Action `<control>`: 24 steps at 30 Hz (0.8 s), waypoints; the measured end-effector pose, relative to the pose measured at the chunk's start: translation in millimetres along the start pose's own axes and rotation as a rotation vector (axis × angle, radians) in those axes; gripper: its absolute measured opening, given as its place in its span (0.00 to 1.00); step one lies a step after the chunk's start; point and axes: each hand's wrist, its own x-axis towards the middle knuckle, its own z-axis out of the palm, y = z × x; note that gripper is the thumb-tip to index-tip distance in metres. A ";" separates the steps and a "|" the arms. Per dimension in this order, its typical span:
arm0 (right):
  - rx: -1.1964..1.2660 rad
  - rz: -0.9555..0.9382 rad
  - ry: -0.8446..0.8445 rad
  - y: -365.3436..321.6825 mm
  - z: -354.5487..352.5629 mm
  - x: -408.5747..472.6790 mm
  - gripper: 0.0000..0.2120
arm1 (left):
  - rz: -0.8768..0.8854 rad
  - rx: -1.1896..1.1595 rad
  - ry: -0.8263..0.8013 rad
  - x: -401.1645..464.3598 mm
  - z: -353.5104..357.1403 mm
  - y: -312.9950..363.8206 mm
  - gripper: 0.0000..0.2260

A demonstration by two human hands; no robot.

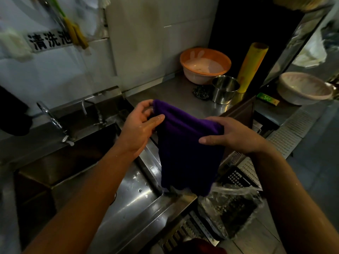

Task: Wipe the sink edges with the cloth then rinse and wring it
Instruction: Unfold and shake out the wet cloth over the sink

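Purple terry cloth [187,154], hung lengthwise between two hands.
Left hand [139,125] pinches top corner at ten o'clock; right hand [233,136] grips at two; steel sink rim [146,162] directly beneath.

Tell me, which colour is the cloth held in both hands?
Dark purple, plain; the cloth shows in the head view.

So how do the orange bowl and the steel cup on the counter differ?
The orange bowl is wide, shallow and plastic-looking with a pale inside; the steel cup is narrower, straight-walled and shiny metal. The bowl sits further back by the wall, the cup in front of it. Both stand upright on the counter, untouched.
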 end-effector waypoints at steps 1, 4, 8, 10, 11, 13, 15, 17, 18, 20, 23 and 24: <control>-0.029 -0.005 0.004 -2.0 -4.5 7.6 0.15 | -0.003 -0.001 0.013 5.7 0.1 1.5 0.19; -0.081 -0.036 0.054 -6.4 -23.2 34.1 0.10 | -0.006 -0.010 0.079 27.3 2.2 10.6 0.18; -0.224 -0.206 0.186 -16.2 -51.8 73.1 0.10 | 0.007 -0.056 0.112 70.7 3.9 28.7 0.19; -0.269 -0.325 0.267 -21.2 -67.1 98.4 0.10 | 0.042 -0.028 0.112 97.7 3.7 40.3 0.15; -0.307 -0.377 0.303 -22.2 -75.5 113.7 0.11 | 0.063 -0.014 0.115 111.4 3.8 46.0 0.12; -0.388 -0.439 0.387 -22.1 -92.1 148.1 0.14 | 0.118 0.019 0.149 137.7 6.0 59.0 0.08; -0.416 -0.505 0.469 -23.5 -106.5 178.2 0.15 | 0.195 0.032 0.197 161.7 8.1 72.3 0.08; -0.420 -0.625 0.555 -28.9 -116.0 197.0 0.14 | 0.269 0.050 0.238 178.8 10.0 84.8 0.08; -0.404 -0.675 0.595 -31.8 -119.3 202.1 0.14 | 0.298 0.061 0.245 185.4 11.2 89.7 0.08; -0.343 -0.757 0.641 -30.6 -125.0 210.2 0.15 | 0.349 0.086 0.253 192.2 15.0 94.7 0.08; -0.364 -0.788 0.684 -9.5 -126.2 224.9 0.19 | 0.371 0.168 0.285 189.3 23.3 88.1 0.08; -0.390 -0.768 0.680 1.2 -125.2 229.3 0.20 | 0.348 0.209 0.299 185.5 26.4 81.3 0.08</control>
